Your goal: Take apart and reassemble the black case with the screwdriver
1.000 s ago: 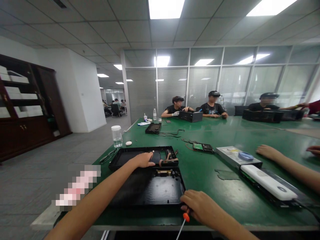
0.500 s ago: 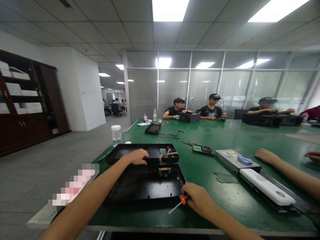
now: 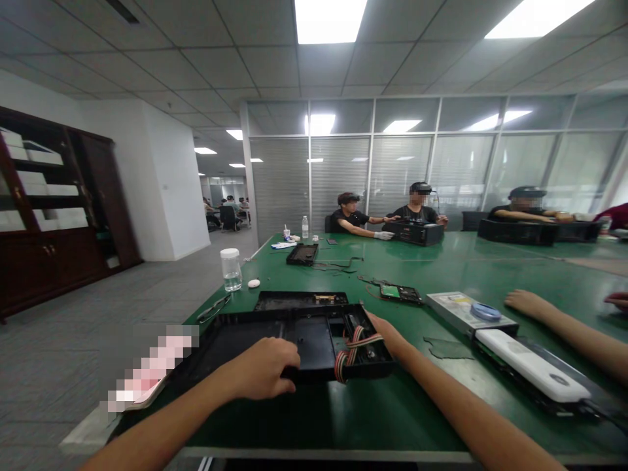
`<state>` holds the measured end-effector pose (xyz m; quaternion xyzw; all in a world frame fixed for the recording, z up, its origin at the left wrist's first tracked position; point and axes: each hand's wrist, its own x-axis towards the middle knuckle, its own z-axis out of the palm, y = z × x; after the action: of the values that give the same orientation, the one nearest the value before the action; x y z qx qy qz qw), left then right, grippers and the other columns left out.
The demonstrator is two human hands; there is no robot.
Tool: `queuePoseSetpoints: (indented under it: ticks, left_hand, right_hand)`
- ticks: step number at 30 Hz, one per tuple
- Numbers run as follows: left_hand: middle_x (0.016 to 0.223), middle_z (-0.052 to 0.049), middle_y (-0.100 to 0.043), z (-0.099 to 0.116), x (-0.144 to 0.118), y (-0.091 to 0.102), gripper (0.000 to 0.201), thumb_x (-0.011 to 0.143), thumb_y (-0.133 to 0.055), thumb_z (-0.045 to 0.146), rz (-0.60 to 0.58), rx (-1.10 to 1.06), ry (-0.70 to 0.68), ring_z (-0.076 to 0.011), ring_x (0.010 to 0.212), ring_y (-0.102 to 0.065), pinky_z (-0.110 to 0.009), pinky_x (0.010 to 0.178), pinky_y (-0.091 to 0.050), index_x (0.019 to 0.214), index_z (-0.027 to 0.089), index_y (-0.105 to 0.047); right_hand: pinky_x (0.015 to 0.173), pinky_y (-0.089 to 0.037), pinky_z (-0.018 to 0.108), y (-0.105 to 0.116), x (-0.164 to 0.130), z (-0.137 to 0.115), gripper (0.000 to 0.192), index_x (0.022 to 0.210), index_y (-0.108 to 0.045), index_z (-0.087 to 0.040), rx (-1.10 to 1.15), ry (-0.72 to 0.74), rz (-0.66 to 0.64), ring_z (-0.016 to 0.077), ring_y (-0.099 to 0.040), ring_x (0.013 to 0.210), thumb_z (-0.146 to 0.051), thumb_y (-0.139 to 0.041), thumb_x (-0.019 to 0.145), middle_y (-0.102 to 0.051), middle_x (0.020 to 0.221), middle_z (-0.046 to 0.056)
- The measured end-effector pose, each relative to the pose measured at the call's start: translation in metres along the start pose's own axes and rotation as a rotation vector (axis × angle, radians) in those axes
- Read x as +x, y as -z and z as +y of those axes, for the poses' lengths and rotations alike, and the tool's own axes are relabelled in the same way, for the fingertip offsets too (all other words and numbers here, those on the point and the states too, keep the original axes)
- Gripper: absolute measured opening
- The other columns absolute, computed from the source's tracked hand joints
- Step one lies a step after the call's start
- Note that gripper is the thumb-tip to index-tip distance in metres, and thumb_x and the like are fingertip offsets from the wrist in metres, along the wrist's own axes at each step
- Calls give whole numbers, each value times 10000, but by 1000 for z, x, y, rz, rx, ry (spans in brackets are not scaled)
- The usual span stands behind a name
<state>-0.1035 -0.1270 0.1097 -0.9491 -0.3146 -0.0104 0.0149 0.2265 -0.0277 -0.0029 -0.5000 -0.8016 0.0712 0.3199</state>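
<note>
Black tray (image 3: 294, 333) now nearer, both hands clamped on it: left (image 3: 262, 369) front, right (image 3: 390, 333) side.

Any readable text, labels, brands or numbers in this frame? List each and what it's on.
None legible.
Optical drive: a pale label on top, print too small to read.
Water bottle at the far end: label blurred.
Black tray held by the left hand and right hand: no markings visible.
White device: no text readable.
</note>
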Motion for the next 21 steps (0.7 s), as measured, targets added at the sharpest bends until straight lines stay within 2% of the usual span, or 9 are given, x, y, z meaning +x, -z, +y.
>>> queuePoseSetpoints:
  ticks: [3,7,11,13,14,15,17,18,21]
  left_hand:
    - [868,-13,-587,9,-6,-22,191,730,-609,377,-41,-27,-2,-176,814,-552,-254,703,-402,822,210,-592]
    - [888,-27,-610,7,-3,-47,212,705,-626,365,-106,-27,9,-193,835,-567,-271,716,-418,859,221,-613]
    - [786,-46,-639,-16,19,-51,314,668,-618,483,-239,-12,82,-216,749,-592,-280,638,-432,830,215,-654]
    - [701,-52,-633,-34,38,-48,422,686,-543,590,-294,-40,106,-208,673,-592,-274,597,-432,777,196,-664]
    - [694,-59,-630,-44,49,-47,466,721,-485,611,-273,-54,124,-204,660,-591,-273,596,-434,774,183,-660]
    - [731,-72,-633,-54,61,-47,473,766,-438,591,-194,-45,131,-207,696,-593,-276,624,-438,813,172,-654]
    - [930,-116,-615,-73,83,-53,426,797,-468,496,67,34,165,-231,875,-570,-298,742,-429,1003,146,-594]
    - [1012,-131,-589,-81,93,-58,434,788,-509,445,143,70,178,-243,948,-544,-310,789,-416,1092,136,-542]
    - [1052,-114,-576,-99,111,-75,464,765,-572,326,152,76,170,-229,969,-539,-303,826,-402,1184,162,-459]
  right_hand:
    - [944,-345,357,22,-8,35,513,1211,-470,-203,-185,-64,-18,224,-436,1147,-143,-507,703,-429,1308,78]
    - [883,-358,316,49,-11,69,321,972,-610,-191,-298,-218,43,220,-499,1045,-81,-489,696,-587,1099,97]
    - [733,-396,279,44,-9,67,192,877,-628,-181,-213,-286,178,201,-572,821,-222,-473,770,-645,865,70]
    - [629,-399,264,29,-6,54,296,814,-635,-166,-94,-270,147,180,-570,645,-350,-403,828,-631,674,44]
    - [592,-391,257,20,-4,47,365,780,-636,-162,-42,-240,105,171,-555,582,-404,-369,841,-612,610,32]
    - [573,-383,252,12,-2,39,409,751,-634,-162,-9,-199,55,165,-544,552,-443,-351,843,-602,582,25]
    - [580,-371,246,1,1,25,421,722,-629,-171,-26,-125,-24,165,-553,582,-473,-359,835,-619,621,30]
    - [594,-367,245,-3,2,20,408,726,-629,-176,-62,-111,-46,171,-564,621,-473,-369,832,-634,664,37]
    - [624,-361,243,-3,4,14,369,785,-637,-193,-154,-153,-74,185,-584,703,-462,-387,828,-657,746,52]
